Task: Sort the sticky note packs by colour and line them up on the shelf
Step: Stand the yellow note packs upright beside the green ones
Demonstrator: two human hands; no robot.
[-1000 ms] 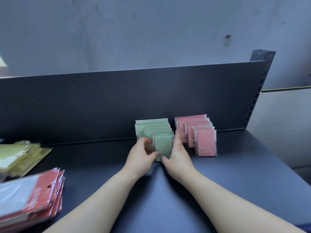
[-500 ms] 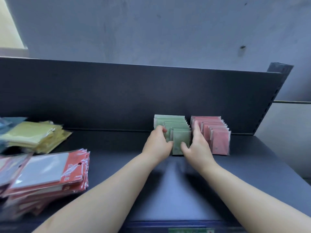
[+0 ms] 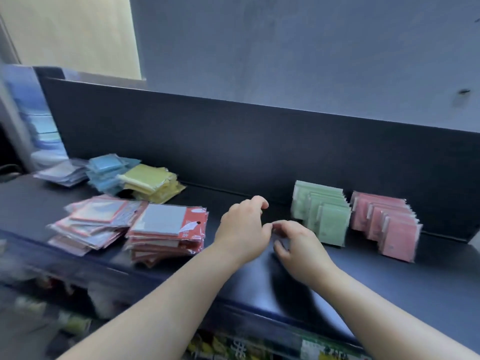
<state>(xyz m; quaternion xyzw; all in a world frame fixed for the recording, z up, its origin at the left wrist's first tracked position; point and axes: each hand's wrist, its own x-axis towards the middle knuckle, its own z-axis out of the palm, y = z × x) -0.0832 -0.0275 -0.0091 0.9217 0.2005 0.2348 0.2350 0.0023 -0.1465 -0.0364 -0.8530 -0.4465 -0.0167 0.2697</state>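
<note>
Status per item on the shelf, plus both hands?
green packs, upright, lined up in a row
pink packs, upright, lined up in a row right of the green
yellow packs, lying in a loose pile
blue packs, lying in a loose pile
red-edged packs, lying flat in two untidy stacks
left hand, loosely curled, holding nothing
right hand, loosely curled, holding nothing

The bare left hand point(image 3: 241, 227) is held palm down, fingers loosely curled, holding nothing; the bare right hand point(image 3: 302, 246) sits just beside it, fingers likewise bent and empty; both unsleeved forearms reach forward, converging.
</note>
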